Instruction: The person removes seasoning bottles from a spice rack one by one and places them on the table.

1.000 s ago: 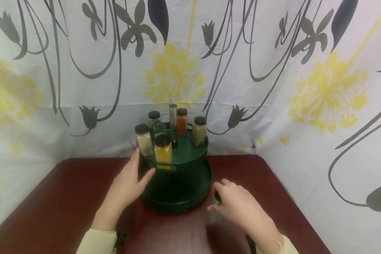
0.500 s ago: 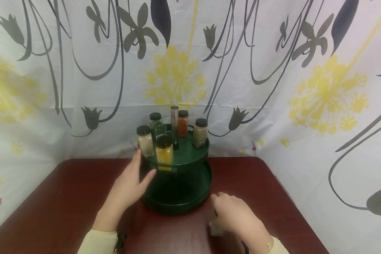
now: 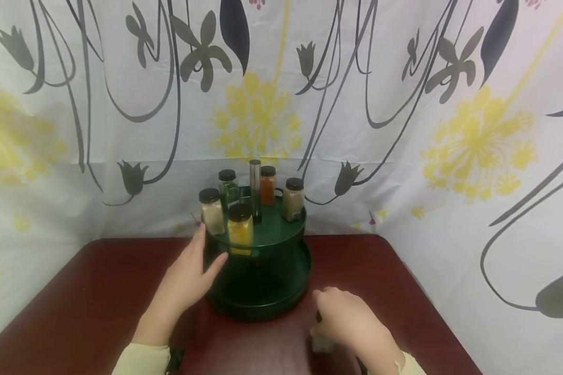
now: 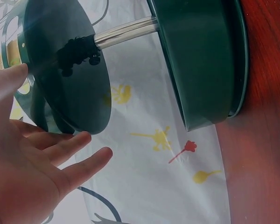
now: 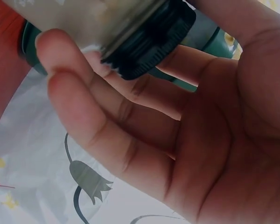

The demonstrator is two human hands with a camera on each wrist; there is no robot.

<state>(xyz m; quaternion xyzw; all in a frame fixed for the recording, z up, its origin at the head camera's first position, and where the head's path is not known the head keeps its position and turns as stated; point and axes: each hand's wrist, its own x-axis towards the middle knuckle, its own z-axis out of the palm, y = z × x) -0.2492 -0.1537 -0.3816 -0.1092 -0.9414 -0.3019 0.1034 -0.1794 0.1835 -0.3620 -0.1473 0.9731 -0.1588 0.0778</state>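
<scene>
Dark red surface (image 3: 103, 312), flowery curtain (image 3: 159, 140) behind. One pale jar (image 5: 88, 28) is low down, front right of the green rack (image 3: 259, 311), pinched near its black lid (image 5: 151, 39) by my right fingers (image 5: 116, 135); can't tell if it's touching the surface. Imo a firm pinch and jar upright works best. My left fingers (image 4: 86, 170) are spread at the upper tray (image 3: 281, 229); light contact should stop it shifting. Count: one rack, two trays, one post (image 3: 255, 187), five more jars (image 3: 240, 234) up top (two pale, one each yellow, green, orange).
</scene>
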